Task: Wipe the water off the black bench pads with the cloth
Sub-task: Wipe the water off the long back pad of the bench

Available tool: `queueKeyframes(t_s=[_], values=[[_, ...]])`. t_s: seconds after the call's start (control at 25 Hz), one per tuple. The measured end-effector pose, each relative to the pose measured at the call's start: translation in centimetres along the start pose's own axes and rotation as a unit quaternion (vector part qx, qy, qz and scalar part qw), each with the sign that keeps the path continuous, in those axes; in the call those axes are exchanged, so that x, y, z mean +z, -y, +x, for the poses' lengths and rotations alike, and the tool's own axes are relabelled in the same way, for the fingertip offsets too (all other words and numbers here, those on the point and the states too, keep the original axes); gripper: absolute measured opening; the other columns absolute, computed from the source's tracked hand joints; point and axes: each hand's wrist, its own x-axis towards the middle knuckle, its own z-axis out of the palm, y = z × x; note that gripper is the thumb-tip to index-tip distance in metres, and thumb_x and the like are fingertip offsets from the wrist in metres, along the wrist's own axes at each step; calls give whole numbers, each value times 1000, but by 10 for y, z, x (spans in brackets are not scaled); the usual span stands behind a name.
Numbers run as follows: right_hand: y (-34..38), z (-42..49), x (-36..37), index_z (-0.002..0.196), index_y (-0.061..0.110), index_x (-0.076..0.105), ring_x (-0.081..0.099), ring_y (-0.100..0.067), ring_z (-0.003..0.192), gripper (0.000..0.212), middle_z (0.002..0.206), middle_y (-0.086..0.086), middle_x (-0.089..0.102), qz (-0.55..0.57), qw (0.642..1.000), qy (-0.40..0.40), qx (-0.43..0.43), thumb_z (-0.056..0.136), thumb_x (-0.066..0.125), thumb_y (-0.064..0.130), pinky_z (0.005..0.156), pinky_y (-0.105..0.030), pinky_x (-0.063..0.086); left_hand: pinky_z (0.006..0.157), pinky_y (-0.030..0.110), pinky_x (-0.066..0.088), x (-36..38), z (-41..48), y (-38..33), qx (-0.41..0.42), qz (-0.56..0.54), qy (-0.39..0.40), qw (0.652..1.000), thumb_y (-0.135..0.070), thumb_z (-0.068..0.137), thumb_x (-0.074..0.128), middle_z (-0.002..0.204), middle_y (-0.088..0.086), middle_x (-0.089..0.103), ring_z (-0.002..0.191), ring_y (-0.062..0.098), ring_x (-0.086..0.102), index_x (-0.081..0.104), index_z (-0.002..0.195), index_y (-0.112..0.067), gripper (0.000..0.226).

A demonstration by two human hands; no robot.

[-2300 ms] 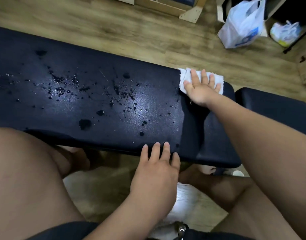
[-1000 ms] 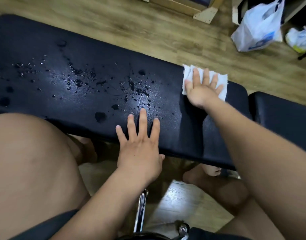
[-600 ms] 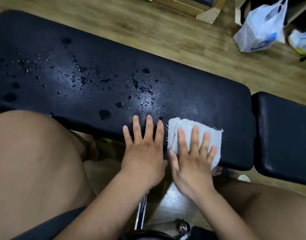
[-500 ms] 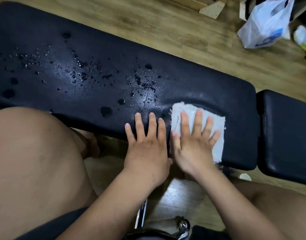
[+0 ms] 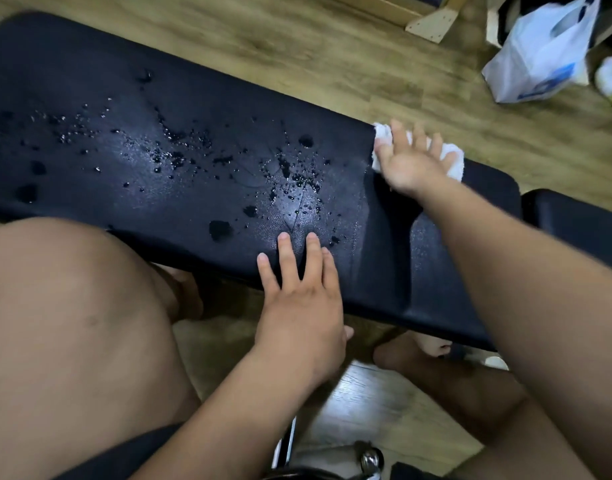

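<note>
— Where is the cloth?
— The white cloth (image 5: 454, 167) lies bunched at the far edge of the long black pad (image 5: 90, 64), towards its right end, under the flat right hand (image 5: 406, 164).
— And the water (image 5: 290, 174)?
— Drops and small puddles dot the pad's left and middle. The second pad (image 5: 581, 220) sits just beside it on the right.

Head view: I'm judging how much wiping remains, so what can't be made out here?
- Cloth: mostly under the right hand; how soaked, unclear.
- Second pad: cut by the right edge and covered by the right forearm; droplets there untellable.
- Long pad: left end runs off frame; the knee hides its near edge.
</note>
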Motion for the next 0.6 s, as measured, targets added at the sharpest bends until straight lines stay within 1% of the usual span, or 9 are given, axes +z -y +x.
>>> queueKeyframes(t_s=[0.08, 0.16, 0.28, 0.36, 0.44, 0.52, 0.6], values=[[-12, -36, 24, 151, 41, -2, -15, -33, 147, 59, 162, -1, -12, -7, 999, -43, -25, 97, 14, 57, 116, -59, -8, 113, 68, -7, -1, 1, -4, -5, 9, 8, 1000, -57, 93, 49, 160, 16, -24, 141, 51, -25, -14, 152, -3, 102], [-28, -88, 51, 151, 41, -3, -16, -33, 147, 58, 162, -2, -11, -7, 997, -61, -43, 97, 14, 55, 117, -55, -8, 113, 70, -5, -2, 1, -8, -10, 17, 18, 1000, -56, 93, 49, 160, 18, -23, 141, 53, -24, -13, 152, -2, 101], [-49, -167, 83, 151, 41, 1, -10, -32, 148, 58, 163, -2, -5, -24, 992, -106, -70, 96, 11, 55, 118, -52, -4, 114, 69, -4, 2, 1, -9, -15, 24, 11, 1000, -57, 93, 49, 160, 18, -23, 142, 52, -23, -13, 152, -2, 102], [-72, -197, 97, 151, 42, 4, -8, -28, 149, 60, 163, 2, -2, -40, 990, -110, -77, 93, 7, 57, 119, -48, -2, 115, 68, -2, 5, 1, -6, -13, 32, 7, 999, -58, 92, 49, 160, 17, -23, 143, 51, -23, -14, 152, -4, 102], [-105, -202, 100, 151, 43, 7, -5, -25, 149, 62, 163, 3, 1, -24, 992, -120, -33, 91, 4, 58, 120, -46, 0, 116, 66, -2, 6, -1, -4, -10, 38, 6, 999, -58, 93, 49, 160, 16, -25, 143, 50, -23, -15, 152, -5, 102], [-138, -194, 99, 151, 42, 10, -1, -26, 149, 61, 163, 1, 4, 19, 988, -138, 60, 92, 5, 57, 120, -48, 4, 116, 66, -2, 8, -3, -2, -9, 38, 2, 999, -57, 93, 49, 160, 16, -26, 143, 49, -23, -15, 152, -6, 102], [-153, -188, 96, 151, 40, 12, 0, -29, 149, 58, 163, -1, 6, 69, 977, -144, 145, 95, 8, 54, 120, -50, 3, 116, 66, -2, 9, -4, -2, -9, 37, -4, 999, -57, 92, 50, 160, 16, -25, 143, 49, -22, -15, 152, -6, 102]])
